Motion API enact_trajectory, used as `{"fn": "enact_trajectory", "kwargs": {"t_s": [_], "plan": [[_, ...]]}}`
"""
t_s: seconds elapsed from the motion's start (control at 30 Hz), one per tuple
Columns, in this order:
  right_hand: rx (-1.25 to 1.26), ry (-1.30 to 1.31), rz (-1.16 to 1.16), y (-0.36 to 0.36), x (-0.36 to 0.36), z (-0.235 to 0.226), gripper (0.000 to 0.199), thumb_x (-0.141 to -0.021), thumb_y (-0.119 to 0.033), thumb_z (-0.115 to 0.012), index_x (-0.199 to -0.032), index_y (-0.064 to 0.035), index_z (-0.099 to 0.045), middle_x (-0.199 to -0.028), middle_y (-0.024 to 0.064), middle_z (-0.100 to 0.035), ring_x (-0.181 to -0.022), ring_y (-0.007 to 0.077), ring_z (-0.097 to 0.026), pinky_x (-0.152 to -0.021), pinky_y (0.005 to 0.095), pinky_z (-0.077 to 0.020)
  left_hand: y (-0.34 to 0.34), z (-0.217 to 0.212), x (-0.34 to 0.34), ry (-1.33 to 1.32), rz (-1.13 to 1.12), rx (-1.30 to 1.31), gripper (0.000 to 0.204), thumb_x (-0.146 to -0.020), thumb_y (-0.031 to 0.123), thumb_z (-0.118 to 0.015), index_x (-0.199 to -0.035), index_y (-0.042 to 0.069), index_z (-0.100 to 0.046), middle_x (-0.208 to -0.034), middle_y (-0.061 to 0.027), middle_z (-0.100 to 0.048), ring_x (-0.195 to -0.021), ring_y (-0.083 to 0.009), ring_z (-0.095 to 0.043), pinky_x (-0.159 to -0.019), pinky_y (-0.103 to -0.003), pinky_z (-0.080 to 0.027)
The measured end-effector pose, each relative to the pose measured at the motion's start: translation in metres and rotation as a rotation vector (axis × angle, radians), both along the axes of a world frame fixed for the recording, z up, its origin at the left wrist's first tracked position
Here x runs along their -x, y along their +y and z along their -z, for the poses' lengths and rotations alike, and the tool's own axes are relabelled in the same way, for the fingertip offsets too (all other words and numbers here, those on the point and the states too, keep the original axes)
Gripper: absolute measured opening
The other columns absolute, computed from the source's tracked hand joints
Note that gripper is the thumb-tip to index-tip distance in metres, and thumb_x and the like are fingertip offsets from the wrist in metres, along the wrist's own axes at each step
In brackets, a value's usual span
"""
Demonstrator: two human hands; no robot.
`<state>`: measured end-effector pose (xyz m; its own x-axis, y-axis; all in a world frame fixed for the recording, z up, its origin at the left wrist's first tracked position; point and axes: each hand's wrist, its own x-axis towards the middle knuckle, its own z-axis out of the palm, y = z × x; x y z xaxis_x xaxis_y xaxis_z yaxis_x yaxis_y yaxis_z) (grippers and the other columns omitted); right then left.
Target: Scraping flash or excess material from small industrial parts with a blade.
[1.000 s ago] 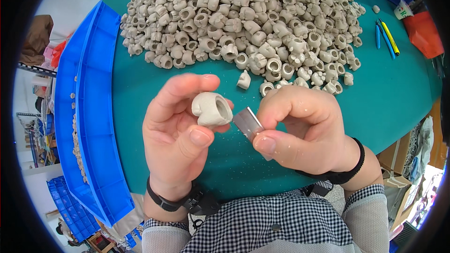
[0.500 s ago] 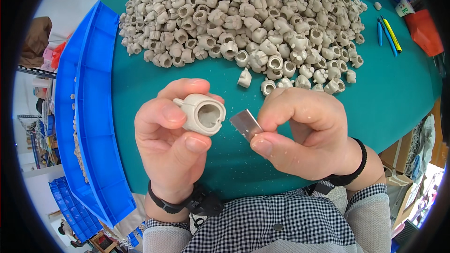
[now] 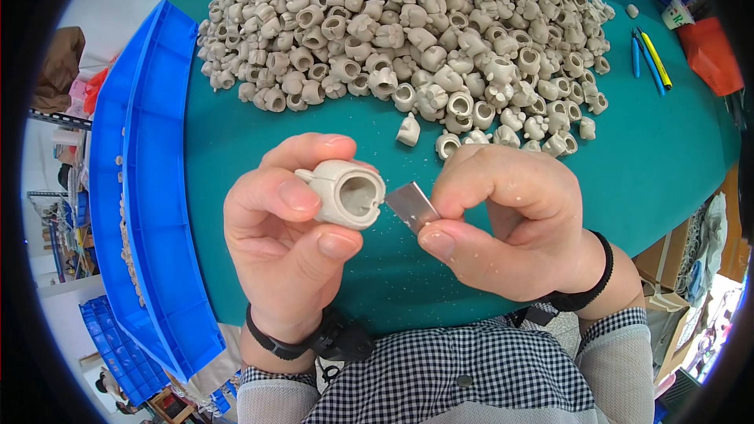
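Between the thumb and fingers of my left hand [image 3: 290,228] is a small hollow clay figure [image 3: 334,180], grey-beige, with its round opening turned to the right and towards me. A notch shows in the rim on its right side. My right hand [image 3: 510,220] pinches a thin flat metal blade [image 3: 413,206] between thumb and forefinger. The blade's free edge points left, very close to the notched rim; whether it touches I cannot tell. Pale crumbs cling to my right fingers.
A big heap of similar clay figures [image 3: 393,23] covers the far side of the green table [image 3: 660,149]. Blue trays [image 3: 161,188] stand at the left, with small pieces in one. Pens [image 3: 652,59] and a red bag [image 3: 709,55] lie at the far right. Pale crumbs dot the tabletop.
My left hand has shifted slightly right and turned the clay figure a little, bringing its notched rim closer to the blade. My right hand has hardly moved.
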<state>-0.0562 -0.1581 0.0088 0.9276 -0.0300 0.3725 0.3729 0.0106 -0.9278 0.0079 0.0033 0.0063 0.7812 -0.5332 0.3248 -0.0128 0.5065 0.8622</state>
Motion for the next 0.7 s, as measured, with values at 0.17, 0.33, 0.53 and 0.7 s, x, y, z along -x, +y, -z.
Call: {"fn": "enact_trajectory", "kwargs": {"t_s": [0.17, 0.33, 0.53, 0.7], "plan": [[0.019, -0.007, 0.010, 0.0001, -0.0001, -0.0001, 0.009, -0.065, 0.003, -0.060, -0.070, -0.0009, -0.054, -0.065, 0.0051, -0.054, -0.056, 0.0103, -0.048, -0.049, 0.0208, -0.0342, 0.0006, -0.0002, -0.0002, -0.021, -0.009, -0.017, 0.027, -0.068, 0.009, -0.064, -0.089, 0.014, -0.048, -0.108, -0.0111, -0.046, -0.093, -0.0236, -0.049, -0.083, -0.030, -0.040], [0.084, -0.057, 0.050, -0.0004, -0.0012, 0.0001, 0.010, -0.064, 0.003, -0.060, -0.069, -0.0016, -0.054, -0.062, 0.0046, -0.054, -0.053, 0.0109, -0.048, -0.047, 0.0211, -0.0341, 0.0008, 0.0009, -0.0004, -0.032, -0.016, -0.018, 0.026, -0.068, 0.008, -0.064, -0.089, 0.014, -0.049, -0.108, -0.0113, -0.046, -0.093, -0.0234, -0.049, -0.082, -0.030, -0.040], [0.135, -0.123, 0.087, 0.0003, -0.0034, -0.0004, 0.010, -0.063, 0.003, -0.061, -0.067, -0.0020, -0.053, -0.060, 0.0049, -0.054, -0.050, 0.0125, -0.048, -0.045, 0.0222, -0.0338, 0.0015, 0.0005, -0.0001, -0.090, -0.048, -0.046, 0.026, -0.068, 0.009, -0.065, -0.088, 0.014, -0.049, -0.108, -0.0115, -0.046, -0.092, -0.0237, -0.050, -0.080, -0.030, -0.041], [0.127, -0.086, 0.077, 0.0002, -0.0028, 0.0001, 0.009, -0.064, 0.003, -0.061, -0.067, -0.0023, -0.054, -0.059, 0.0050, -0.054, -0.050, 0.0127, -0.047, -0.045, 0.0225, -0.0336, 0.0015, 0.0010, 0.0003, -0.127, -0.060, -0.050, 0.026, -0.067, 0.009, -0.065, -0.087, 0.014, -0.049, -0.108, -0.0118, -0.047, -0.092, -0.0240, -0.051, -0.080, -0.030, -0.042]]}}
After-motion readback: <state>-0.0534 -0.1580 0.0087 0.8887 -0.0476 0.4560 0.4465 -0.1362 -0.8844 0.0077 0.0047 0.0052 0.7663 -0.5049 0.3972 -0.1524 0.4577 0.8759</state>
